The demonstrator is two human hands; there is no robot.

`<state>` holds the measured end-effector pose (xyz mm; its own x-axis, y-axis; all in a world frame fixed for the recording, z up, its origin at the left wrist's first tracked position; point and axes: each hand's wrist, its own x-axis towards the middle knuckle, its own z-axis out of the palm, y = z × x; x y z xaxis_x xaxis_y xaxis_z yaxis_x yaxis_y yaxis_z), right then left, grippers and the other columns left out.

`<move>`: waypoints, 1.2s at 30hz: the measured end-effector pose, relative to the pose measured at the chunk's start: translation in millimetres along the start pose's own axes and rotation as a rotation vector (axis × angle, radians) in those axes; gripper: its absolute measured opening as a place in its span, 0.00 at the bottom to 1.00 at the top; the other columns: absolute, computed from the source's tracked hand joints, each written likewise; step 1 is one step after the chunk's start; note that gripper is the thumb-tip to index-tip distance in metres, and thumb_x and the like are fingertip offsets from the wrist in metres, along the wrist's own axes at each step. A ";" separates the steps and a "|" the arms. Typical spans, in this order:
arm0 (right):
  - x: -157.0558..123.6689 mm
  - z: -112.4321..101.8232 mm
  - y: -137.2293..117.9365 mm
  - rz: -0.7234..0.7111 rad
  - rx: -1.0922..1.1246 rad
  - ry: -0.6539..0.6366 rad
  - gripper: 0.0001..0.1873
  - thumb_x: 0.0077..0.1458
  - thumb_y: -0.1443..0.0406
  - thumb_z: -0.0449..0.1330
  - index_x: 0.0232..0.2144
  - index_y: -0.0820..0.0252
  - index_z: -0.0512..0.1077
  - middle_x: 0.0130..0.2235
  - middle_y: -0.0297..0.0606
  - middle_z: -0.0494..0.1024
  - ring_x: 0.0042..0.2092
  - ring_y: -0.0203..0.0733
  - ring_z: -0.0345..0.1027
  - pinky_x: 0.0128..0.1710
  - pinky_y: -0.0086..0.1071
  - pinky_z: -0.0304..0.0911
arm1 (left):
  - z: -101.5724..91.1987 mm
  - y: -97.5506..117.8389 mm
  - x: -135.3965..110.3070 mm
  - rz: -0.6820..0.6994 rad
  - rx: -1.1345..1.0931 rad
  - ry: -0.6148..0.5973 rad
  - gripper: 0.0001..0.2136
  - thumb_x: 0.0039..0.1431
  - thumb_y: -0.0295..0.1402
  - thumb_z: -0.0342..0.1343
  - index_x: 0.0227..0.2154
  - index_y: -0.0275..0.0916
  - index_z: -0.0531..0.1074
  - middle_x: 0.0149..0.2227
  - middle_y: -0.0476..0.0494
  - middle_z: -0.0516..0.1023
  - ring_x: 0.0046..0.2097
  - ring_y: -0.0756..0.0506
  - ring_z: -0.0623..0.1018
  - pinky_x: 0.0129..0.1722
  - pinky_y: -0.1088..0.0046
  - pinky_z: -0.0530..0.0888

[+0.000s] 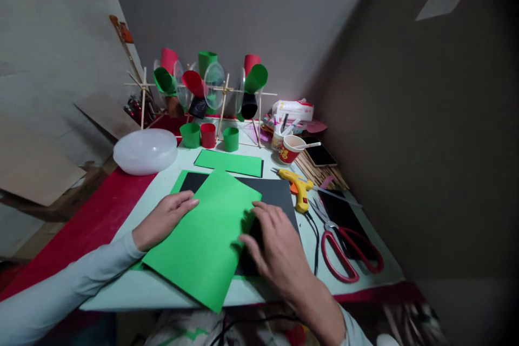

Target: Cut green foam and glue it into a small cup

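A green paper sheet (206, 232) lies tilted on top of a black sheet (275, 192) on the table. My left hand (164, 219) rests flat on the green sheet's left edge, fingers stretched out. My right hand (275, 251) presses down on the sheet's right edge, its fingers spread and slightly curled over the paper and the black sheet below. Neither hand lifts anything.
Another green strip (229, 162) lies behind. A yellow glue gun (298, 186) and red scissors (344, 251) sit to the right. Small paper cups (208, 135), a wheel of sticks and cups (206, 86), a white dome (145, 151), a pen cup (290, 148) and a phone (320, 154) stand farther back.
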<state>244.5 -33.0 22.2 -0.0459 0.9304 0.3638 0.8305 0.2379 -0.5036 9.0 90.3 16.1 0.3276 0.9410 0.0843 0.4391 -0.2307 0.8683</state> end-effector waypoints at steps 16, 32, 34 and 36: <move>-12.5 34.4 -4.6 -0.100 -0.244 -0.397 0.60 0.53 0.31 0.45 0.70 0.73 0.48 0.70 0.69 0.40 0.72 0.71 0.25 0.65 0.72 0.28 | -8.5 0.5 8.1 0.153 0.621 -0.239 0.14 0.64 0.43 0.48 0.29 0.43 0.71 0.26 0.47 0.77 0.34 0.40 0.79 0.36 0.68 0.72; -13.6 39.0 -1.6 -0.164 -0.279 -0.374 0.56 0.56 0.33 0.47 0.70 0.71 0.51 0.71 0.64 0.42 0.72 0.69 0.27 0.64 0.73 0.34 | 46.5 -2.3 -69.5 0.733 0.638 -0.524 0.34 0.67 0.28 0.49 0.71 0.39 0.40 0.71 0.30 0.53 0.72 0.36 0.49 0.66 0.46 0.61; -12.2 35.5 -1.6 -0.160 -0.269 -0.391 0.56 0.56 0.33 0.47 0.70 0.71 0.50 0.71 0.63 0.41 0.72 0.69 0.27 0.64 0.73 0.33 | 43.7 -4.2 -67.6 0.715 0.616 -0.574 0.35 0.67 0.29 0.50 0.71 0.41 0.38 0.72 0.30 0.50 0.73 0.35 0.48 0.66 0.42 0.58; -9.0 27.8 -0.4 -0.143 -0.251 -0.446 0.57 0.56 0.33 0.46 0.70 0.72 0.49 0.71 0.62 0.41 0.72 0.68 0.28 0.65 0.72 0.32 | 40.6 -1.8 -67.6 0.717 0.623 -0.593 0.34 0.67 0.29 0.49 0.71 0.43 0.41 0.73 0.32 0.49 0.73 0.34 0.47 0.67 0.40 0.56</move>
<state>229.1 -33.7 -2.7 -0.3548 0.9348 0.0186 0.9034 0.3479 -0.2506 20.0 17.1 -11.0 0.9470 0.3121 0.0765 0.2763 -0.9124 0.3021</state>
